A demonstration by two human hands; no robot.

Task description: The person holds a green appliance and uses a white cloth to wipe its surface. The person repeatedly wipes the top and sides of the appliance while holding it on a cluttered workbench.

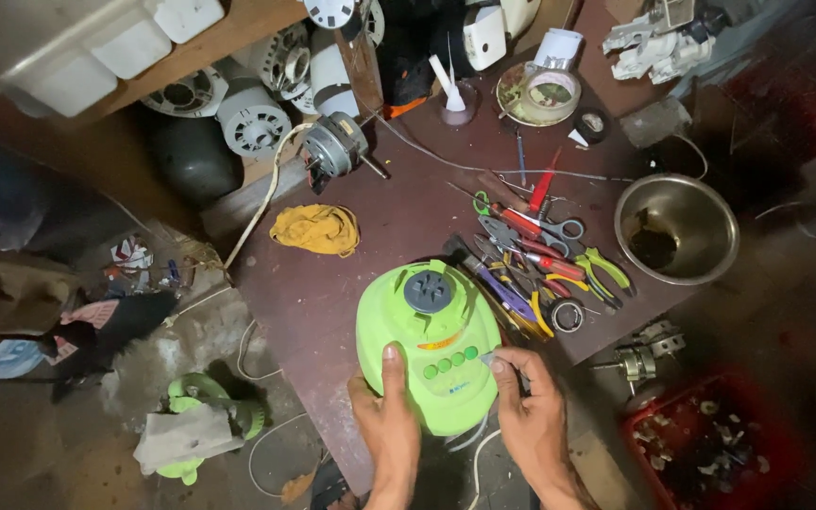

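Observation:
A bright green blender base point(430, 342) with a grey coupling on top and a row of round green buttons stands at the near edge of a dark red worktable point(399, 203). My left hand point(384, 416) grips its left side, thumb lying up the casing. My right hand point(526, 406) rests on its right side, fingertips pinched on a small pale object beside the buttons; what it is I cannot tell. A white cord runs down from under the base between my wrists.
A pile of pliers, scissors and screwdrivers point(540, 260) lies right of the base. A steel bowl point(677, 227), a yellow rag point(316, 229), an electric motor point(337, 148) and a tape roll point(538, 93) surround it. A red crate point(710, 449) sits on the floor at right.

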